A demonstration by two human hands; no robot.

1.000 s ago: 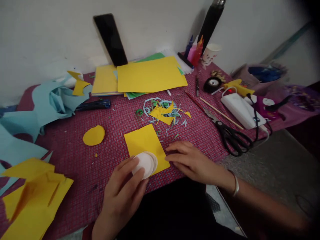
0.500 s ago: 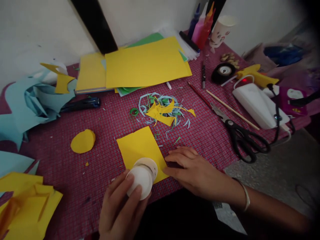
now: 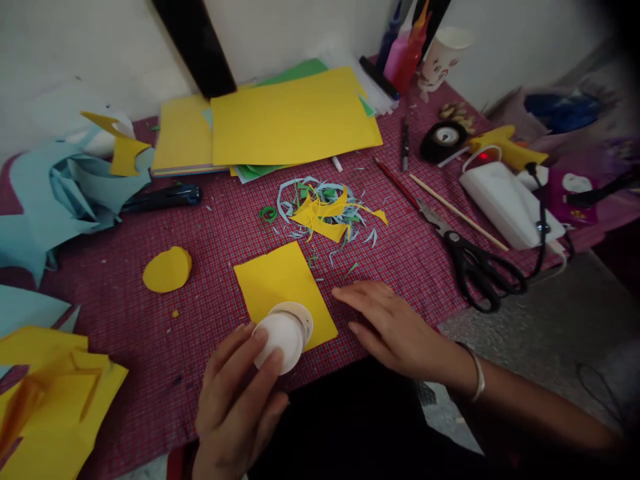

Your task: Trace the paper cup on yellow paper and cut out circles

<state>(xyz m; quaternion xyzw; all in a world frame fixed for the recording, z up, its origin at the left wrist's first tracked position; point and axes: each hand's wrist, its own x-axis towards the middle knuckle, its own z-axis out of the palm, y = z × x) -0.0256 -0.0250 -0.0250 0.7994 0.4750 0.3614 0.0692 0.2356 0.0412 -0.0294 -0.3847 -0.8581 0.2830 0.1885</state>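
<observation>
My left hand has its fingertips on a small white round tub, which looks like a cup end with faint print on its side. The tub rests, tilted, over the lower part of a yellow paper sheet. Just right of the sheet, my right hand is open and holds nothing, its fingers stretched toward the paper edge. To the left lie stacked yellow paper circles. Beyond the sheet is a heap of yellow, green and pale blue paper scraps.
Black-handled scissors, a wooden stick and a red pencil lie right. A yellow glue gun is near a white power box. Yellow sheets lie at the back, a stapler and crumpled blue paper left.
My right hand has come off the yellow sheet and moved slightly right, fingers spreading. The thumb of my left hand shows further from the tub. The whole view has shifted slightly.
</observation>
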